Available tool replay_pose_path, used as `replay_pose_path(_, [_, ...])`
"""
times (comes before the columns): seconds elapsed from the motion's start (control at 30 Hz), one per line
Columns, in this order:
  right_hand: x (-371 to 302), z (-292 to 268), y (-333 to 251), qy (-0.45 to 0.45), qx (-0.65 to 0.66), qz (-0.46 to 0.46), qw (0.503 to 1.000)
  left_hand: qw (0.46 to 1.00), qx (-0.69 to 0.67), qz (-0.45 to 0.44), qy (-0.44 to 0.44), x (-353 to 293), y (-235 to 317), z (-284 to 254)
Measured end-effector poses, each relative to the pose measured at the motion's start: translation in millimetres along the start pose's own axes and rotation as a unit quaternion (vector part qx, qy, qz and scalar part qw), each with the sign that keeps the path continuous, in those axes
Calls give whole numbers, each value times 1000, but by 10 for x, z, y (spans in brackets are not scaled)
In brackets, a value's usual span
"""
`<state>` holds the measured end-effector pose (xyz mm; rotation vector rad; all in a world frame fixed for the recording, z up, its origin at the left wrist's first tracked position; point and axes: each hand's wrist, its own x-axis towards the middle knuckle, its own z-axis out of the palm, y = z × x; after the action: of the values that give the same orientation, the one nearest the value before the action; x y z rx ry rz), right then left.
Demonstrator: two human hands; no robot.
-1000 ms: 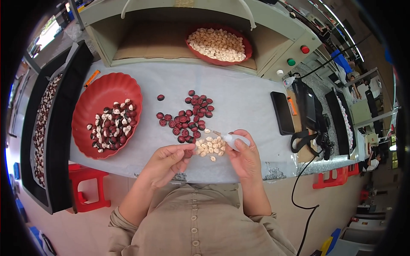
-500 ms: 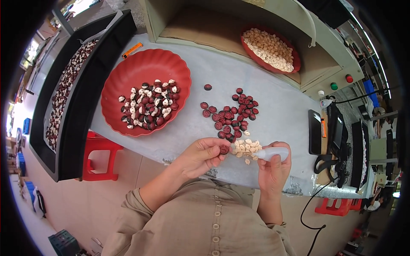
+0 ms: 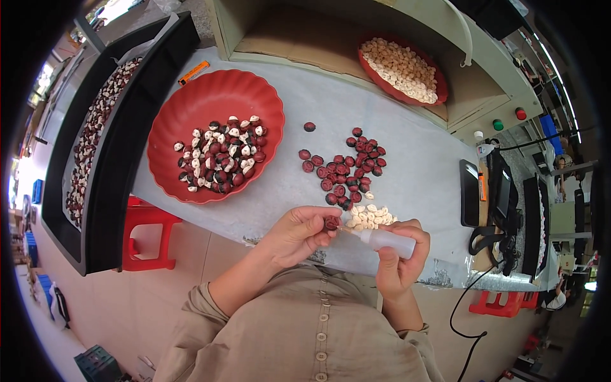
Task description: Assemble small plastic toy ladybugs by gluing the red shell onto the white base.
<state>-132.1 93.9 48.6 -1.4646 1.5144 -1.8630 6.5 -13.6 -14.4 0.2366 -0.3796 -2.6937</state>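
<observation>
Between the thumb and fingers of my left hand [image 3: 296, 233] is a small dark red round piece [image 3: 331, 223] with a hollowed face. My right hand [image 3: 402, 256] grips a translucent white squeeze bottle [image 3: 386, 241], its thin nozzle pointing left at the piece; whether the tip touches it I cannot tell. Just beyond the bottle lies a small pile of cream-coloured pieces [image 3: 371, 217]. Farther out on the table, several loose dark red pieces [image 3: 340, 170] are scattered. A red scalloped bowl [image 3: 184, 102] at the left holds red-and-black pieces, many with cream parts on them.
A long black tray [image 3: 121, 184] full of similar pieces stands at the far left. A red dish [image 3: 440, 86] of cream pieces sits in the open cabinet [image 3: 299, 38]. An orange tube-like item [image 3: 193, 73] lies behind the bowl. Phone [image 3: 469, 194] and cables are at the right.
My right hand has brought the bottle left and tilted its nozzle to the red piece. My left hand still holds that piece in about the same place.
</observation>
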Motion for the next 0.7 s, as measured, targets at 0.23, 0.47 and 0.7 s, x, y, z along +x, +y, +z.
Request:
replay_pose_path(0.23, [1,-9,30,-26,-48,-41,998,1000,7,-4,2,-8,0,2])
replay_pose_path(0.47, [6,-28,31,-36,-54,-49,997,1000,13,-4,-1,-10,-10,-7])
replay_pose_path(0.7, [12,-33,20,-41,-57,-47,996,1000,15,-5,-2,-8,-12,-15])
